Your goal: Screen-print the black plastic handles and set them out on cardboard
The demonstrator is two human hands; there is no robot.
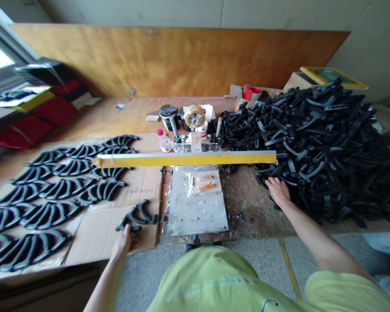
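My left hand (125, 240) is closed around the near end of a black curved plastic part (130, 216), low over the cardboard at the left. Another black curved piece (143, 212) lies against it; whether my hand holds that one too I cannot tell. On the right, my right hand (278, 190) reaches to the near left edge of a big heap of black curved plastic parts (312, 143). Its fingers are apart and touch the parts there. Rows of similar black parts (52, 214) lie nested on the cardboard sheet (94, 234).
A metal plate (198, 216) with a small clear bag (206, 183) sits between my hands. A long yellow-edged bar (188, 159) crosses above it. Behind stand a bottle (164, 141), a dark tub (169, 115) and a tape roll (195, 117). Red boxes (29, 128) are far left.
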